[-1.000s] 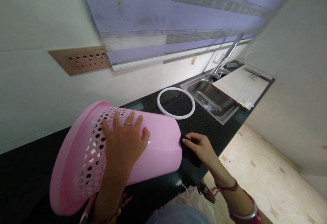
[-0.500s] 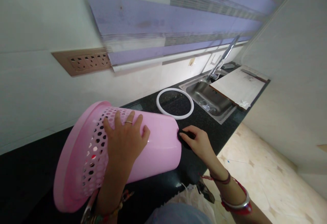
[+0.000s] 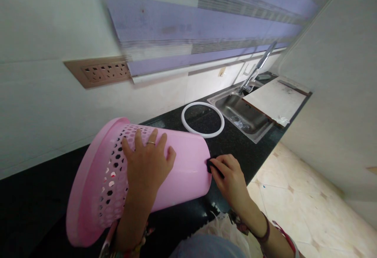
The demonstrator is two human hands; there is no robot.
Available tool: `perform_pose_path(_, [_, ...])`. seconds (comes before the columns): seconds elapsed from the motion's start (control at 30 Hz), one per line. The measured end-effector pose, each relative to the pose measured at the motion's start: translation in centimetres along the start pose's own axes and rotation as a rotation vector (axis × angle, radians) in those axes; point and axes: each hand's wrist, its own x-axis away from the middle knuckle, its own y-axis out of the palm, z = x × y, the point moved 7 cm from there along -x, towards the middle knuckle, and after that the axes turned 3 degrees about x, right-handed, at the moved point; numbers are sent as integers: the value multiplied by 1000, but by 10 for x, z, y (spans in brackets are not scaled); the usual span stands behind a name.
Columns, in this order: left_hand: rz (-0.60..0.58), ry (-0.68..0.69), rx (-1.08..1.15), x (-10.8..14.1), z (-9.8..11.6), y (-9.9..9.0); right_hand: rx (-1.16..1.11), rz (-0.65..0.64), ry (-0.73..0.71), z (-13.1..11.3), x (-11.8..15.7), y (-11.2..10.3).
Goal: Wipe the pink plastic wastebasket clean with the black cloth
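A pink plastic basket (image 3: 188,163) with a band of holes near its wide rim lies on its side on the dark counter. Its rim points left and its base points right. My left hand (image 3: 150,160) rests on top of it with the fingers spread, a ring on one finger. At the base edge, my right hand (image 3: 229,173) pinches a small black item (image 3: 209,165) against the pink plastic. A white ring (image 3: 202,135) lies flat on the counter just behind the basket.
Beyond the ring is a steel sink (image 3: 247,114) with a faucet (image 3: 259,67) and clear plastic inside. A white board (image 3: 277,97) partly covers it. A socket panel (image 3: 98,71) and a striped blind (image 3: 176,22) are on the wall.
My right hand has moved slightly down along the base edge with the black item. The basket and my left hand appear slightly farther right.
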Motion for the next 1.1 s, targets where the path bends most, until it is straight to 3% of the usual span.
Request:
perform_pose_path(0.17, [-10,-9,-5,0,0,0,-15,39,31,3,3,1])
perform_pose_path(0.5, [-11,-16,31,-1,-1,0,-40,-16,99,16,6,6])
perform_pose_path(0.67, [-32,-46,61,-5,2,0,-35,-10,44,13,13,2])
perform_pose_path(0.93, [-85,-111,85,-18,12,5,-14,-36,-1,35,-22,12])
perform_pose_path(1.1, [-87,-115,86,-23,11,6,16,7,5,33,-10,8])
